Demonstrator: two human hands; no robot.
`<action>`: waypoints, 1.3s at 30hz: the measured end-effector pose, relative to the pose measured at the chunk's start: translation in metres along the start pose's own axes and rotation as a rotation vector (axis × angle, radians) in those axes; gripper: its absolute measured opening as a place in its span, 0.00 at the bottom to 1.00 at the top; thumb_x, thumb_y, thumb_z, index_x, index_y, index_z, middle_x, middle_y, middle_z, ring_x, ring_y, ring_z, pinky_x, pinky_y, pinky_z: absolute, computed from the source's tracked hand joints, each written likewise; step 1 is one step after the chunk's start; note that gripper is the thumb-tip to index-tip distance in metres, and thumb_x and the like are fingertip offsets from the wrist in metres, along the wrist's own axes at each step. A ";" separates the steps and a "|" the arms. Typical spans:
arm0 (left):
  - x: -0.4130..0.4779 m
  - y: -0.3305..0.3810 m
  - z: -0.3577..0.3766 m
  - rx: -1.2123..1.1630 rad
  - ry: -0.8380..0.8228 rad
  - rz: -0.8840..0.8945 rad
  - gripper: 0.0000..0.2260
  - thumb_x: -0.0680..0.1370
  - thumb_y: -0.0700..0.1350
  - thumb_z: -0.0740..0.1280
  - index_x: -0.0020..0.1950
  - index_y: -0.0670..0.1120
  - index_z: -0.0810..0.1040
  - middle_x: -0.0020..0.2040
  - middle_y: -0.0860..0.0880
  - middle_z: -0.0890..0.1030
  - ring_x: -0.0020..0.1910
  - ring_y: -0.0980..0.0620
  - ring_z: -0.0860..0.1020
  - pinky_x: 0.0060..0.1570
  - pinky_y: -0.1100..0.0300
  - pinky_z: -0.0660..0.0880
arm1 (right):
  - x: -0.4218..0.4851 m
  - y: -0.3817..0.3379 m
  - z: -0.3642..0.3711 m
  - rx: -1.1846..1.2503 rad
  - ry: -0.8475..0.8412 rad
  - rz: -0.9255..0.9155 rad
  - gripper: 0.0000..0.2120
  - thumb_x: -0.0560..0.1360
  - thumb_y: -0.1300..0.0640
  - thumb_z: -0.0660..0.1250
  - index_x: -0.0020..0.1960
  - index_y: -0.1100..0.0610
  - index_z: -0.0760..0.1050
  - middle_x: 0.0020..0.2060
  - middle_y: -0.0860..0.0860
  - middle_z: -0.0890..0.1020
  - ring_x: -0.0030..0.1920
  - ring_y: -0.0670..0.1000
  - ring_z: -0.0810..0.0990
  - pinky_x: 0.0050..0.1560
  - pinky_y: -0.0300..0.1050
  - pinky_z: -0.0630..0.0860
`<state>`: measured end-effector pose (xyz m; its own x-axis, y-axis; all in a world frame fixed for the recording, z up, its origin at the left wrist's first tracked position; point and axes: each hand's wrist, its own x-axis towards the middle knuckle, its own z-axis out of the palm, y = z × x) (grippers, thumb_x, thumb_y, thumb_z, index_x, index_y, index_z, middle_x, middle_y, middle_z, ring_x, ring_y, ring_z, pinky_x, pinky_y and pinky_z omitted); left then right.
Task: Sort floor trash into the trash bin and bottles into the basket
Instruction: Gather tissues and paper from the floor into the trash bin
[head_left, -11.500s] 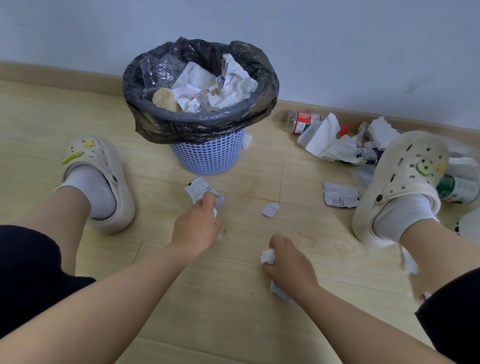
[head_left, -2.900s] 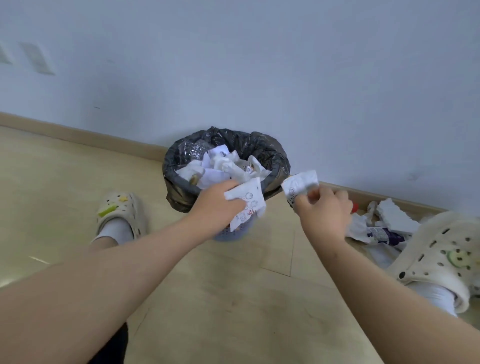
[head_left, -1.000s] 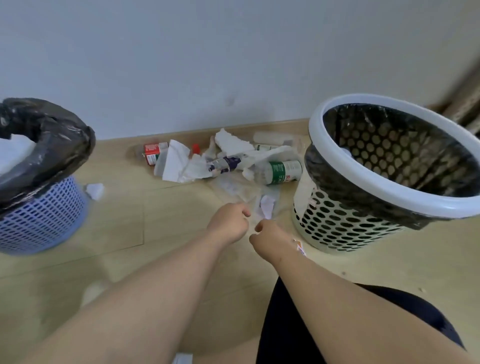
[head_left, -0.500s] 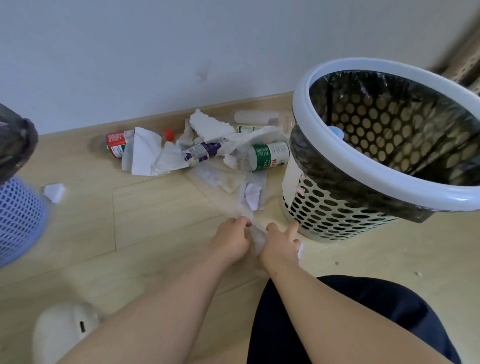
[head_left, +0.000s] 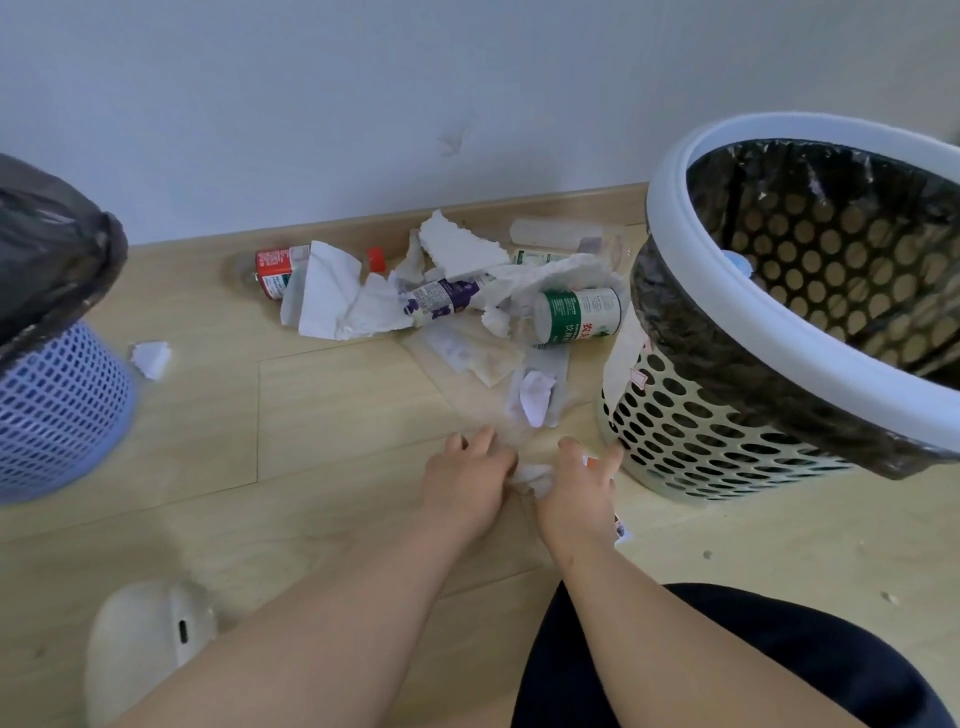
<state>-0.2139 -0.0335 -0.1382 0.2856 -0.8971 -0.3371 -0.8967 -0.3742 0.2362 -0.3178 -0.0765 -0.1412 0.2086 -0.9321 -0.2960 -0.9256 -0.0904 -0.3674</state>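
My left hand (head_left: 467, 480) and my right hand (head_left: 579, 493) are low on the wooden floor, side by side. A small white crumpled scrap (head_left: 532, 475) sits between them, pinched by my left fingers. My right hand curls over a small red-and-white wrapper (head_left: 621, 531). The blue trash bin (head_left: 57, 410) with its black bag stands far left. The white-rimmed basket (head_left: 810, 338) with a black liner stands right of my hands. A red-label bottle (head_left: 275, 265), a purple-label bottle (head_left: 441, 299) and a green-label bottle (head_left: 576, 314) lie by the wall among tissues (head_left: 322, 293).
Clear plastic wrappers (head_left: 470, 353) and a folded white scrap (head_left: 537, 392) lie just beyond my hands. One torn paper piece (head_left: 150, 358) lies beside the bin. A clear bottle (head_left: 561, 234) rests against the skirting. My slipper (head_left: 148, 639) is at lower left, my dark-clothed knee at lower right.
My view turned from the bin to the basket side. Both hands came down to the floor and closed in on the white scrap; in the last half second they barely shifted.
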 end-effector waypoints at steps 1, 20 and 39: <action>-0.001 -0.004 0.002 0.002 0.009 -0.016 0.10 0.79 0.46 0.58 0.58 0.48 0.72 0.65 0.48 0.66 0.59 0.43 0.66 0.48 0.54 0.68 | -0.001 -0.001 0.001 -0.046 0.005 -0.026 0.22 0.74 0.68 0.60 0.66 0.54 0.64 0.70 0.58 0.58 0.60 0.58 0.71 0.46 0.45 0.69; -0.043 -0.042 -0.019 -0.812 0.087 -0.421 0.14 0.76 0.34 0.57 0.49 0.42 0.82 0.50 0.42 0.82 0.49 0.47 0.78 0.43 0.59 0.70 | -0.014 -0.028 -0.005 0.331 -0.253 -0.266 0.24 0.75 0.68 0.56 0.69 0.54 0.66 0.49 0.55 0.79 0.54 0.51 0.78 0.50 0.42 0.74; -0.044 -0.038 -0.032 -1.310 0.179 -0.471 0.01 0.77 0.40 0.66 0.46 0.45 0.75 0.33 0.50 0.73 0.27 0.55 0.71 0.30 0.65 0.70 | -0.024 -0.055 -0.020 0.899 -0.265 0.008 0.04 0.74 0.60 0.69 0.46 0.55 0.74 0.42 0.53 0.79 0.39 0.48 0.77 0.42 0.41 0.75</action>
<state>-0.1815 0.0127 -0.1037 0.5950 -0.6083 -0.5253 0.2274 -0.4995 0.8359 -0.2782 -0.0558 -0.0964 0.3703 -0.8114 -0.4523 -0.3590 0.3240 -0.8753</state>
